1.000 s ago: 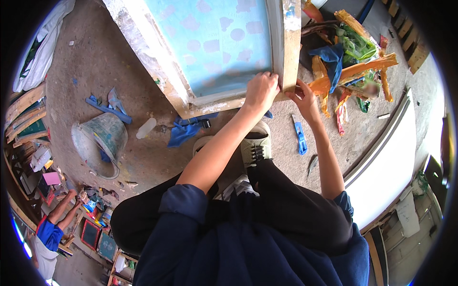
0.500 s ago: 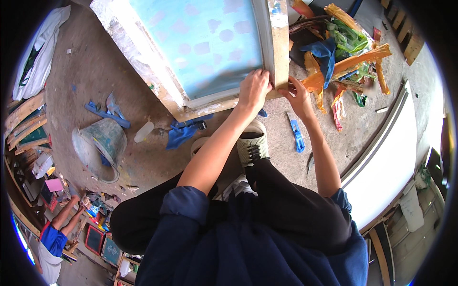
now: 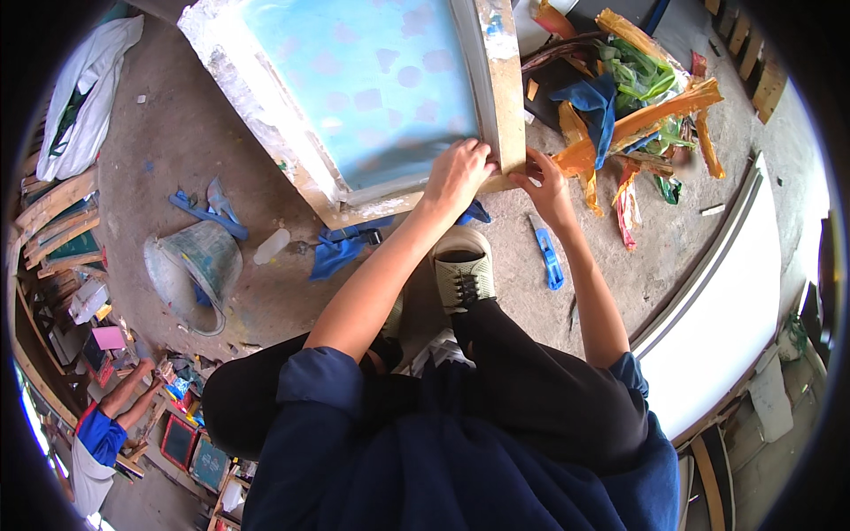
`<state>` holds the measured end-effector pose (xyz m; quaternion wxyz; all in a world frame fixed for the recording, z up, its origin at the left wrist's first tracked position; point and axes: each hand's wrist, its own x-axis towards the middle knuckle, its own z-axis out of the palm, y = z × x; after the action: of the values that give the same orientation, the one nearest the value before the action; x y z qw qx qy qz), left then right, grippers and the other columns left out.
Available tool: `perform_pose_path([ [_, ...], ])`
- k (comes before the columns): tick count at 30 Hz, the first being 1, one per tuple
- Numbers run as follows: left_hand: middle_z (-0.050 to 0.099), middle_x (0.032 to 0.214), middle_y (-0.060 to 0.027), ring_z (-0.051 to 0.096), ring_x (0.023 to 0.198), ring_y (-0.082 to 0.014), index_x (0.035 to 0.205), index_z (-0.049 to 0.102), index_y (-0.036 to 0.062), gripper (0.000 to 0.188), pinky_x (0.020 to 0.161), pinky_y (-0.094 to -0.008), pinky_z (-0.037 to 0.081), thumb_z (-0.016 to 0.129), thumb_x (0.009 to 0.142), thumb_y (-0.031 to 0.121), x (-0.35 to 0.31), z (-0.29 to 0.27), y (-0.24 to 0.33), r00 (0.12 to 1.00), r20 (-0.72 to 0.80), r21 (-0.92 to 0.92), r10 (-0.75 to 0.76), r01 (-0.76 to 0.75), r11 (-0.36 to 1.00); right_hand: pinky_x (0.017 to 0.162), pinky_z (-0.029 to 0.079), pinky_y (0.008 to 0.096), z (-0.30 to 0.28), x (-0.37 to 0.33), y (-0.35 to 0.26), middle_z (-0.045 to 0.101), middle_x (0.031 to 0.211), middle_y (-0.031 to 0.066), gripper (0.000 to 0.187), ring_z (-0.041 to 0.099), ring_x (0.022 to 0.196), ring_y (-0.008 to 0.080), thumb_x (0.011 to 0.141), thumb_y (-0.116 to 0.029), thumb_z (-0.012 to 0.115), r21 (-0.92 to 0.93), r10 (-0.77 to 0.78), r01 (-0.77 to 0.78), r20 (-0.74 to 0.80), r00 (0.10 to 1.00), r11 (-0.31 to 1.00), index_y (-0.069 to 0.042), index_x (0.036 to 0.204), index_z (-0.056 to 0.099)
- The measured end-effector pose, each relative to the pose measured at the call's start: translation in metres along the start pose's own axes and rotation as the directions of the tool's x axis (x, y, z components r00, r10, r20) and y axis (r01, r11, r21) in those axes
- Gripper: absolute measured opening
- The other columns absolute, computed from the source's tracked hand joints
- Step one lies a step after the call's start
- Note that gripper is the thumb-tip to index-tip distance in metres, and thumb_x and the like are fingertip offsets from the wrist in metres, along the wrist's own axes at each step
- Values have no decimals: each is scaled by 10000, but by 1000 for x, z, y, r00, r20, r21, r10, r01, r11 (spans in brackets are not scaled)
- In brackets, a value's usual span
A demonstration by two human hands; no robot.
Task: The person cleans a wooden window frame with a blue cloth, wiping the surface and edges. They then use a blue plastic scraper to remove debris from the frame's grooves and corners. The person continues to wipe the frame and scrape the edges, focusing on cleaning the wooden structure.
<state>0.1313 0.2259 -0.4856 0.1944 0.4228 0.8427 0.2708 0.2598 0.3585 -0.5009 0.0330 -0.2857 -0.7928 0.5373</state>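
Observation:
A wooden screen-printing frame (image 3: pixel 350 211) with light blue mesh (image 3: pixel 372 84) stands in front of me, its paint-smeared near corner pointing my way. My left hand (image 3: pixel 456 173) is closed over the frame's near right corner, fingers curled across the rail. On the outer side of that same corner is my right hand (image 3: pixel 544 184), thumb and fingers bent against the wood. Whether a thin strip lies between the fingers I cannot tell. Below my right wrist, a blue utility knife (image 3: pixel 548 257) lies on the floor.
Torn orange tape and scraps (image 3: pixel 651 119) heap at the right of the frame. A tilted, stained bucket (image 3: pixel 195 270), blue rags (image 3: pixel 336 252) and a clear bottle (image 3: pixel 271 247) lie left. A white panel (image 3: pixel 717 310) leans at right. Another person (image 3: pixel 102 438) works at far left.
The view has shifted slightly. The frame and both hands sit a little further left and lower in the picture, and both hands stay at the same corner.

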Motion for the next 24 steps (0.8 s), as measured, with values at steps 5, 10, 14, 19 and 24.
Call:
perform_pose_path([
  [5,621,858,-167,628,762,-328,895,620,7,164,657,-410,516,643,781,124,9,-5,4,993,92,22,-68,67,998,809,499,333,1,-1,-2,604,1013,143,516,635,936,228,746,-107,722,25,6,-6,2,1000,1000,12,1207,523],
  [10,561,949,-153,604,842,-245,925,582,-25,159,638,-334,567,593,789,56,5,6,1,989,115,244,94,-119,962,811,498,333,2,1,3,604,1000,141,513,632,936,227,749,-93,714,13,-10,10,-4,1000,1000,10,1212,520],
  [14,528,998,-153,586,870,-268,978,568,-34,193,648,-350,552,572,834,95,-4,15,-7,979,-6,277,206,-196,941,805,501,331,2,0,0,604,991,141,511,633,930,227,751,-84,711,29,-5,5,-5,1000,1000,6,1216,519],
  [19,516,960,-127,608,685,-214,963,517,16,140,587,-271,558,548,873,118,10,-1,-10,999,-46,149,-8,14,989,810,501,328,0,-2,7,602,1004,139,511,631,937,223,751,-81,713,43,8,-9,14,1000,999,5,1216,519],
  [24,565,862,-89,617,696,-275,914,550,67,97,576,-353,522,572,856,141,1,-13,-21,992,-26,46,126,-124,991,814,505,323,1,0,5,598,1016,141,502,630,934,215,757,-73,707,54,3,-3,7,1000,999,10,1215,518],
])
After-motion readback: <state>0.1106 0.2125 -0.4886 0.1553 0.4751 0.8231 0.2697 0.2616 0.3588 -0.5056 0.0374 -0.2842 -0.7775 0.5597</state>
